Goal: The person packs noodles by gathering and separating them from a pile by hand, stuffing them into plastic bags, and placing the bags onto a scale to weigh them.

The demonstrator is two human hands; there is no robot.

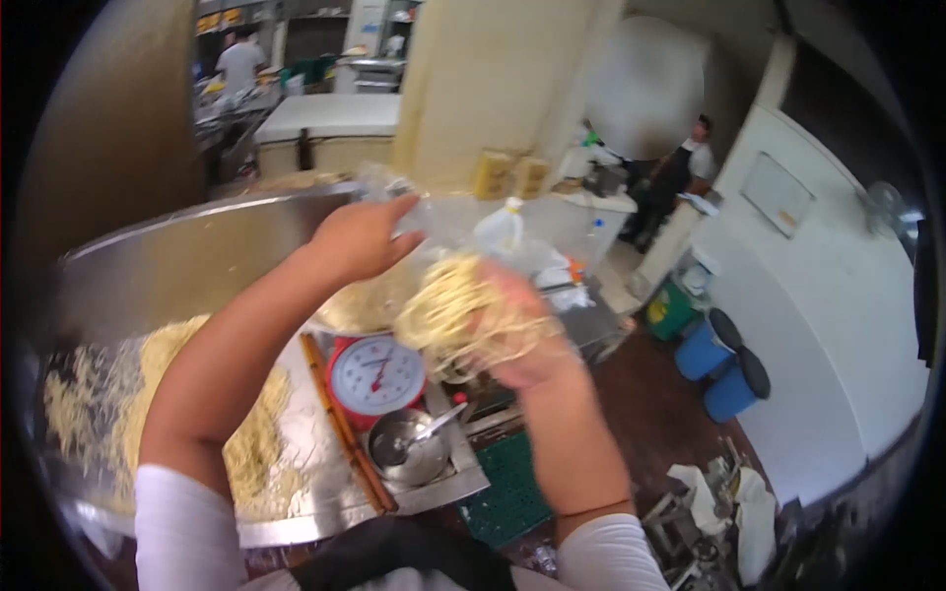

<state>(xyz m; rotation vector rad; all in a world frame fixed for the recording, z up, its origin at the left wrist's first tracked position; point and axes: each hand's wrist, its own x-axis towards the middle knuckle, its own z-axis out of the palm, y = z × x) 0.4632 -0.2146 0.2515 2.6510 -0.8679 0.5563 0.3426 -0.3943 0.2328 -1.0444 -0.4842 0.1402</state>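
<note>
My right hand, blurred by motion, grips a loose bundle of pale yellow noodles, with strands hanging over the fingers. To its left, my left hand is at a clear plastic bag, its index finger and thumb pointing right along the film. How the film sits in those fingers is hard to make out. Below the hands stands a red dial scale with a white face; a pale mound, partly seen through plastic, is behind it. More noodles lie heaped in the metal tray under my left arm.
Beside the scale are wooden sticks and a metal bowl with a spoon. A white plastic jug stands beyond. Blue bins line the right wall. Two people are farther back.
</note>
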